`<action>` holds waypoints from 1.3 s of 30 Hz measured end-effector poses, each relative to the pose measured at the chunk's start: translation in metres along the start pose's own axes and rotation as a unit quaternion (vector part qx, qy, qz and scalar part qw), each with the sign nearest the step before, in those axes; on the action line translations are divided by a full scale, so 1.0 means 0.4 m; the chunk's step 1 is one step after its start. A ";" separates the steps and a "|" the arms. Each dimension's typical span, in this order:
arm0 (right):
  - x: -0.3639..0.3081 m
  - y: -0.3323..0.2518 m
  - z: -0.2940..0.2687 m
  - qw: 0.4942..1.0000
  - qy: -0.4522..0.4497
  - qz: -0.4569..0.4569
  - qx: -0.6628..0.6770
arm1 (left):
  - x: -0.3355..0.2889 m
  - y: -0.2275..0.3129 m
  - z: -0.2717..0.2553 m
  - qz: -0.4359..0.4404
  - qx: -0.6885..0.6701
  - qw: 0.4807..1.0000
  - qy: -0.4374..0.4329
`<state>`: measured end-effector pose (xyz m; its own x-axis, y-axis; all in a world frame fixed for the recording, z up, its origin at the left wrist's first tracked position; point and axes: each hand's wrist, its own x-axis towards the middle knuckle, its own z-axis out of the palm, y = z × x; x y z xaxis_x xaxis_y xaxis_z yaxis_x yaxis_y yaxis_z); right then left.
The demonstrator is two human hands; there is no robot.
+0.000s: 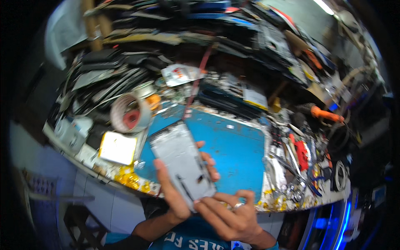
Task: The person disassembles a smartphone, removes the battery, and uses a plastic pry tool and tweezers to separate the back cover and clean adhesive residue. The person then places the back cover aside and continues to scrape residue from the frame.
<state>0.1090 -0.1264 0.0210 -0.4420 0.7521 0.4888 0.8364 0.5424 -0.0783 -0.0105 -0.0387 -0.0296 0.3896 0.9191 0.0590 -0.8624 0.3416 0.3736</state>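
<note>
A flat grey phone panel [178,160] lies tilted in my left hand [171,187]. The thumb runs along its left edge, and the fingers wrap underneath and show at its right edge. The panel has a dark top end, a thin black strip low on its face and a small dark opening near the right edge. At its bottom end, the bent fingers of my right hand [227,212] press against the lower edge. Any small piece between those fingertips is too blurred to make out. Below the panel spreads a blue work mat [237,156].
Left of the mat are a large tape roll [130,113], a white yellow-edged pad [118,148] and stacked dark phone parts [112,83]. Hand tools [296,154] crowd the right side, with an orange-handled tool [327,114] behind. Piled parts [233,31] line the back.
</note>
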 end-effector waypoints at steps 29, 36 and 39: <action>-0.013 0.080 0.023 0.990 0.024 -0.036 0.137 | -0.014 -0.010 0.003 0.083 0.140 0.986 0.026; -0.163 0.213 -0.131 0.958 0.046 0.261 -0.109 | -0.017 -0.018 0.001 0.091 0.161 0.983 0.001; -0.213 0.260 -0.172 0.884 0.025 0.418 -0.207 | -0.019 -0.032 0.010 0.099 0.168 0.981 0.007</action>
<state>0.2558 -0.1596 0.0309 0.3922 0.8028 0.4491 0.9160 -0.3854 -0.1111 -0.0012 -0.0507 -0.0311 0.2196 0.9641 0.1491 -0.7649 0.0753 0.6397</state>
